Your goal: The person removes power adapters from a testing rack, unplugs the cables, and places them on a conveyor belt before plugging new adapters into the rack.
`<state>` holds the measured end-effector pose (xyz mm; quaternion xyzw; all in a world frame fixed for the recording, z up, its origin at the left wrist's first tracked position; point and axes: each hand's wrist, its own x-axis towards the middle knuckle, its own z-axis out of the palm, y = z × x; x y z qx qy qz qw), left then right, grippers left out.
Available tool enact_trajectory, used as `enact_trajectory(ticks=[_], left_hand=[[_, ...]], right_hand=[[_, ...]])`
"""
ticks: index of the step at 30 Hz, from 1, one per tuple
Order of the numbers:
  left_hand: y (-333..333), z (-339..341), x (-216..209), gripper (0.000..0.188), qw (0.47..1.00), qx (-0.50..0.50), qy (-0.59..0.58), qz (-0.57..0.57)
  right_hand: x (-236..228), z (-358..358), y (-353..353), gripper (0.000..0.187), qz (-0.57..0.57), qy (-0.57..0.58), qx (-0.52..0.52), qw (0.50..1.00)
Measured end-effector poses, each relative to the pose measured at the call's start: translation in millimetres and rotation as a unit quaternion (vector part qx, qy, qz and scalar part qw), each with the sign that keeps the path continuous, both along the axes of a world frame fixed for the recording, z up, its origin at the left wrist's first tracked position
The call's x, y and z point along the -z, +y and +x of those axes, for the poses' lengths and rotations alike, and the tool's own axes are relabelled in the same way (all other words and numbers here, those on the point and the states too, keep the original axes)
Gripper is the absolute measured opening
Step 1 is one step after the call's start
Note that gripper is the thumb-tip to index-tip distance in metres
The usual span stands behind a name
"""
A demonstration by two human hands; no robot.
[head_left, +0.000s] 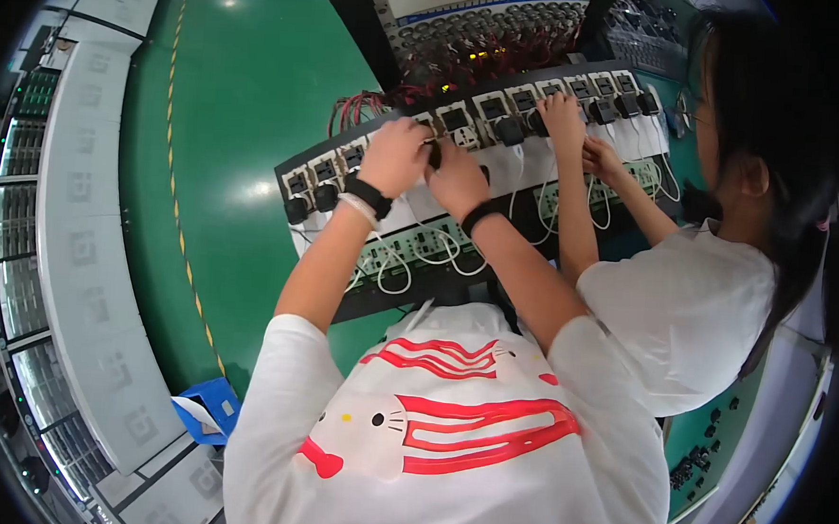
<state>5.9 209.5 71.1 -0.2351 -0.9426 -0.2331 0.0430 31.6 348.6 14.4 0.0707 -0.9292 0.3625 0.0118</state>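
Note:
My left hand point(398, 157), with a black band and a white band at the wrist, is curled over the row of sockets on the bench. What its fingers grip is hidden behind the hand. Close beside it, my right hand point(459, 181) has its fingers closed around a black power adapter point(434, 155), which sits between the two hands. Just right of them an uncovered socket point(456, 119) faces up. Farther along, a black power adapter point(509, 129) with a white cable is plugged into the row. Another black adapter point(325, 197) sits at the left end.
A co-worker's hands point(564, 125) work at the same row, close on my right. White cables point(395, 275) loop over a green circuit board point(420, 245) at the near side. Behind stands a rack with red wires point(487, 62). A blue bin point(209, 410) is on the left.

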Motion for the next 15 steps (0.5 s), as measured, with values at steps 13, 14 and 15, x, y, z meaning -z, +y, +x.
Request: enact_trajectory(ticks=[13, 14, 15], left_hand=[[-45.9, 87.1, -36.3, 0.069, 0.975, 0.157, -0.157, -0.015], [-42.7, 94.4, -40.1, 0.064, 0.964, 0.168, -0.196, -0.055], [-39.8, 99.0, -40.9, 0.064, 0.964, 0.17, -0.2, -0.052]], right_hand=[[-54.3, 78.3, -2.7, 0.04, -0.165, -0.066, -0.266, 0.947], [-54.0, 86.4, 4.9, 0.031, -0.171, -0.127, -0.235, 0.948], [-54.1, 90.0, 8.8, 0.027, -0.153, -0.169, -0.215, 0.95]])
